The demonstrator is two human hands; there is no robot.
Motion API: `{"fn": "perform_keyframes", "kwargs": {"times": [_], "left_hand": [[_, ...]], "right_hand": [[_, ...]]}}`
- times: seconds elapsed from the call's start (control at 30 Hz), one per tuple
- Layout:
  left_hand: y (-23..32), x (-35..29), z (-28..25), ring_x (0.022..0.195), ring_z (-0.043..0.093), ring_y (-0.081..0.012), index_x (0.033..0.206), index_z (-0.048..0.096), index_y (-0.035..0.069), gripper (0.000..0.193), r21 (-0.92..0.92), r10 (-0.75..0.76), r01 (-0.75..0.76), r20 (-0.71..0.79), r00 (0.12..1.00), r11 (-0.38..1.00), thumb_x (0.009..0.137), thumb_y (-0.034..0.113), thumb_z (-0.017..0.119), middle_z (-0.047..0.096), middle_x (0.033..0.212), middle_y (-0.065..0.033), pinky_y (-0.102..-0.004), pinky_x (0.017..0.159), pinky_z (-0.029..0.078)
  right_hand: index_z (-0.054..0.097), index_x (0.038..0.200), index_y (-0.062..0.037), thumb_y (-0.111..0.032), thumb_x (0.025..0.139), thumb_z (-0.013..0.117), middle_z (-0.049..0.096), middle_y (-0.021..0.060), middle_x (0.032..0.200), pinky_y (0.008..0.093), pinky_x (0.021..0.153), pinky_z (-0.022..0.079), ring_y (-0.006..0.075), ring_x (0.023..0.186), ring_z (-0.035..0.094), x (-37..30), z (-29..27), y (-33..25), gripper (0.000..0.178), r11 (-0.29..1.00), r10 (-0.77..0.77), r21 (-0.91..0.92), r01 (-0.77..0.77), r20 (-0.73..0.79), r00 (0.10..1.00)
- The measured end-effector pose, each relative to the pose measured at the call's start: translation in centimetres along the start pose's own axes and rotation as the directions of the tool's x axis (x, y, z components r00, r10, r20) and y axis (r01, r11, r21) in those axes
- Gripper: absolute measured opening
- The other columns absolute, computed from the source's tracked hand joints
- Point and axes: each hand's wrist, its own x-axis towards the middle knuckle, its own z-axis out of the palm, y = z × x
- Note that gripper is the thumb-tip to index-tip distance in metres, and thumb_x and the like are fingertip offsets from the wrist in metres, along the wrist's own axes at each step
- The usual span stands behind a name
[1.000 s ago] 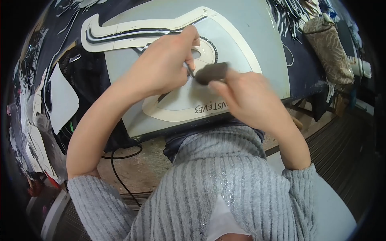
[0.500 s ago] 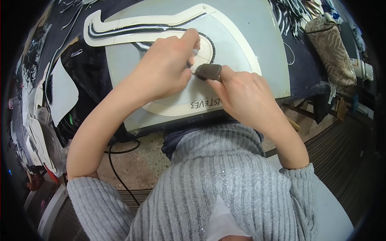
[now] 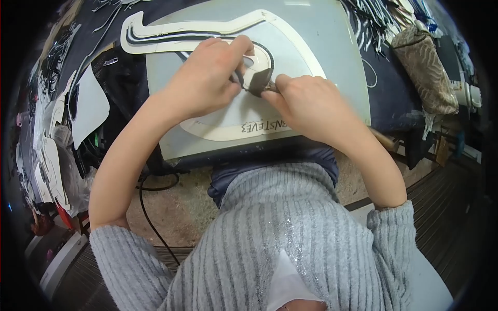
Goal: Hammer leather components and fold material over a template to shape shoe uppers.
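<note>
A cream card pattern (image 3: 306, 49) with a long hooked arm lies on a pale grey-green board (image 3: 342, 67). Along a curved channel in it runs a narrow black strip (image 3: 271, 56), bending round at the middle. My left hand (image 3: 210, 72) is closed over this bend, its fingertips pinching the strip near its inner end; the fingers partly hide the grip. Just right of those fingertips, my right hand (image 3: 314, 103) is wrapped round the short handle of a dark hammer (image 3: 261, 80). The hammer's head is tilted and low over the pattern, close to the left fingertips.
A patterned zip pouch (image 3: 426, 70) lies at the far right, below a bundle of loose strips (image 3: 371, 20). White card pieces (image 3: 92, 111) and a black mesh bag (image 3: 122, 85) crowd the left side. A black cable (image 3: 142, 207) hangs to the floor.
The hammer's head has turned more upright and moved slightly, with my right hand shifting up and left. My left hand stays at the bend. The whole view has shifted a little.
</note>
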Motion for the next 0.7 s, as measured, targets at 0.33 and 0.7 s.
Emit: {"fn": "perform_keyframes", "kwargs": {"times": [0.33, 0.7], "left_hand": [[3.3, -7.8, 4.6, 0.105, 0.065, -0.0303, 0.125, 0.053, 0.002, 0.05, -0.304, -0.332, 0.195, -0.509, 0.794, 0.932, 0.08, 0.001, 0.074, 0.069, 0.109, -0.013, -0.0364, 0.091, 0.051], [4.4, -7.2, 7.5, 0.096, 0.062, -0.0265, 0.136, 0.048, 0.003, 0.064, -0.236, -0.412, 0.342, -0.612, 0.675, 0.91, 0.077, -0.004, 0.073, 0.069, 0.104, -0.0099, -0.037, 0.084, 0.048]], "right_hand": [[0.061, 0.081, 0.0005, -0.032, 0.098, 0.057, 0.063, 0.0182, 0.063, 0.0462, 0.062, 0.051, 0.0377, 0.064, 0.065, 0.2, -1.2, 0.3, 0.037, 0.995, 0.084, 0.038, -0.09, 0.145, 0.986], [0.061, 0.079, 0.001, -0.033, 0.097, 0.057, 0.064, 0.0177, 0.063, 0.0451, 0.059, 0.051, 0.0365, 0.063, 0.065, 6.5, -2.1, -1.5, 0.039, 0.979, -0.162, -0.107, 0.175, 0.126, 0.979]]}}
